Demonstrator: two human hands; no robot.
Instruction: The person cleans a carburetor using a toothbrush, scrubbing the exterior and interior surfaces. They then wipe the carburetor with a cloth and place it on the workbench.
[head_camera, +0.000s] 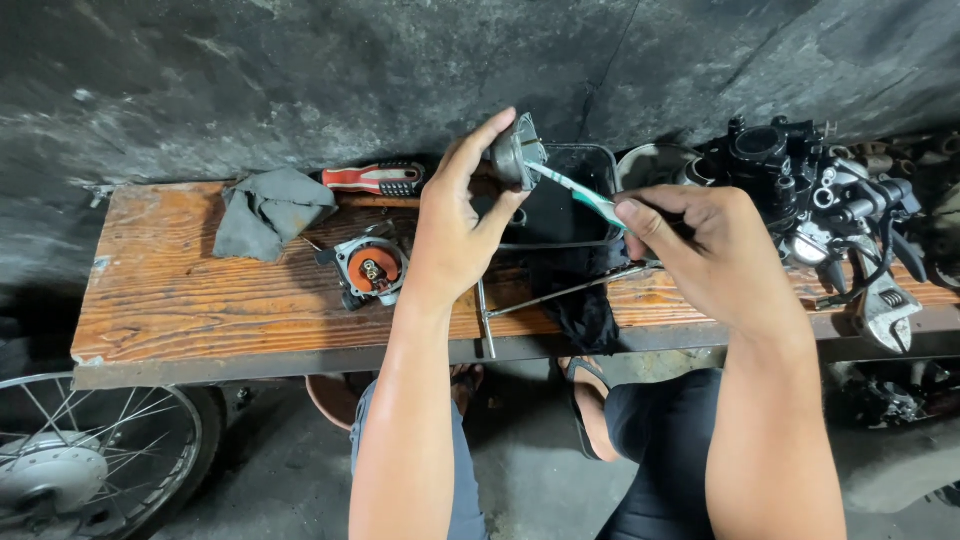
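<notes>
Gripping small metal part (517, 150) in left hand (455, 225), right hand (705, 245) seemingly pinching toothbrush (580, 192)

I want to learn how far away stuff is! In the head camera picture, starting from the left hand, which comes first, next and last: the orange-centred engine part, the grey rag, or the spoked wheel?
From the left hand:
1. Orange-centred engine part, just to its left on the wooden bench.
2. Grey rag, further left, towards the bench's back edge.
3. Spoked wheel, bottom-left corner, down on the floor.

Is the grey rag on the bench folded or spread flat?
Crumpled, not spread: the grey rag lies bunched in loose folds on the wooden bench, beside the red-handled screwdriver.
</notes>
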